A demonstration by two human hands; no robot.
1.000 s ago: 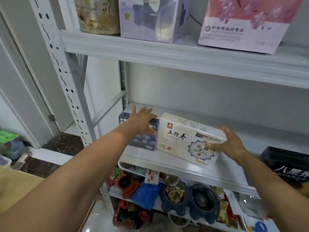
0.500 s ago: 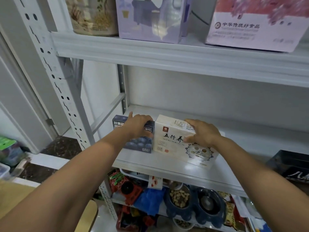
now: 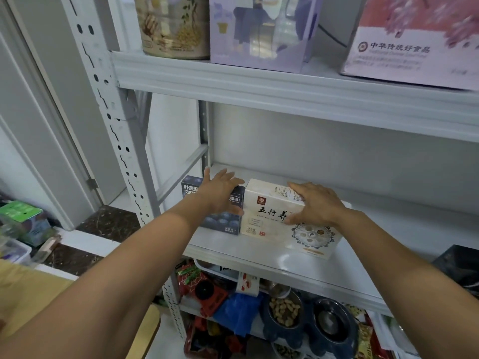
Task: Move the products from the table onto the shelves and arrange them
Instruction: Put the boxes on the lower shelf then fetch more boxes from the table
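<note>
Three grey-white metal shelves fill the view, carried on a perforated upright post with a pale wall behind. At the left are a light door frame and a dark stone floor, and a yellow table edges into the lower left corner.

The upper shelf bears a pink box, a lavender box and a round tin.

The middle shelf holds the task's products side by side near its left end: a white box and a dark blue box, their sides touching. A black box sits well apart at the right edge.

The right hand lies flat on top of the white box, fingers straight and thumb down on the front face. The left hand rests on the dark blue box the same way, fingers spread across its top.

Below, the lowest shelf carries two dark pet bowls, one with kibble, beside a blue bag and red packets.
</note>
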